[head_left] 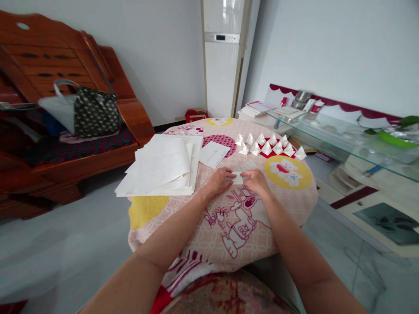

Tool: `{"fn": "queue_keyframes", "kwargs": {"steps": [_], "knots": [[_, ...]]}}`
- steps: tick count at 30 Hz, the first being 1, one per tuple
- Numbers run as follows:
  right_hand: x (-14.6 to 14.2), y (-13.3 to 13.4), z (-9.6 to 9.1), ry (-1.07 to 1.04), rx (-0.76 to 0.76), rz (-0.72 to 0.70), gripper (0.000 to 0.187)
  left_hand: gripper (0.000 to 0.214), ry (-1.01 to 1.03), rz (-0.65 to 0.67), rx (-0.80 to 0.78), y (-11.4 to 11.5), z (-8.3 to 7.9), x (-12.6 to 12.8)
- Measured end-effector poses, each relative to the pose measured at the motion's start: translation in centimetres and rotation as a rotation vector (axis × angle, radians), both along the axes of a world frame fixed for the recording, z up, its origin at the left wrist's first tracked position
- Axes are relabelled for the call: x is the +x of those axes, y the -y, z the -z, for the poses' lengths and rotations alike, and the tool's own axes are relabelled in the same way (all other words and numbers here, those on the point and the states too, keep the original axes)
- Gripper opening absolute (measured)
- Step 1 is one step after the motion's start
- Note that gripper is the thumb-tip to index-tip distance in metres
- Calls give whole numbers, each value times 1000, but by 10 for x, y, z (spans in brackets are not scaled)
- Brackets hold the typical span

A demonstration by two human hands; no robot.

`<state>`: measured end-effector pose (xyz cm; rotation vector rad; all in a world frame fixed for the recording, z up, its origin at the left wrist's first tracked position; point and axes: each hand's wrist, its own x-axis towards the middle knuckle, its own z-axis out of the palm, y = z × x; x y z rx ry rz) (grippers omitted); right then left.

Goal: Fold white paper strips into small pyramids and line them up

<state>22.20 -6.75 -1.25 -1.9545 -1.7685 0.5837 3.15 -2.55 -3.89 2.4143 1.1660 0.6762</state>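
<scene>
A small piece of white paper [237,179], partly folded, lies on the cloth-covered table between my hands. My left hand [220,180] is closed on its left edge, fingers curled against it. At the right side, my right hand [256,181] pinches the same paper between thumb and fingers. Just beyond my left hand lies a printed white sheet [214,154]. Farther off to the right, several folded paper pieces [266,149] stand in rows, pointed tips upward. To the left is a loose stack of white paper [160,163], its top sheets askew.
A patterned cloth [288,209] covers the round table. Close on the right stands a glass-topped cabinet [347,139] carrying metal bowls [301,99] and a green dish [397,138]. A wooden bench [131,117] with bags [94,112] is at left; a tall white appliance [221,69] stands behind.
</scene>
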Motion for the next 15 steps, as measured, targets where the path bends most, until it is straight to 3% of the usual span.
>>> {"fn": "queue_keyframes", "kwargs": {"steps": [4, 8, 15], "knots": [[1, 1, 3, -106, -34, 32, 37, 35, 8, 3, -10, 0, 0, 0], [-7, 2, 4, -5, 45, 55, 36, 34, 26, -24, -39, 2, -3, 2], [-10, 3, 2, 27, 45, 55, 35, 38, 69, -126, -149, 8, -10, 10]]}}
